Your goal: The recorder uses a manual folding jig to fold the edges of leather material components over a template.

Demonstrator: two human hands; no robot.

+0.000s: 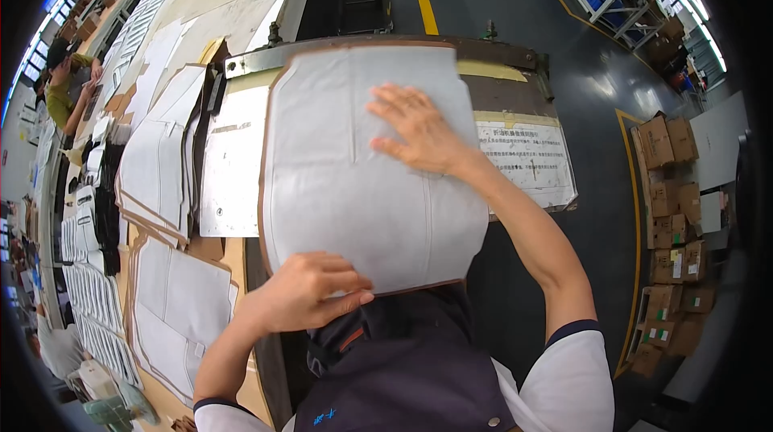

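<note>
Panel (362, 206), white and leather-like, topped by spread right hand (415, 130).
Near edge (420, 287) appears pinched by left hand (316, 291); light, even pressure is best applied to avoid creases.

The person's left grip (314, 287) points inward, fingers (332, 264) curled, thumb (353, 301) close beside them; the right grip (415, 132) reaches farther forward, palm down, fingers spread, its forearm (519, 223) slanting inward.

The left hand (310, 291) grips a pale panel (346, 206), the right hand (420, 134) spread atop.
</note>
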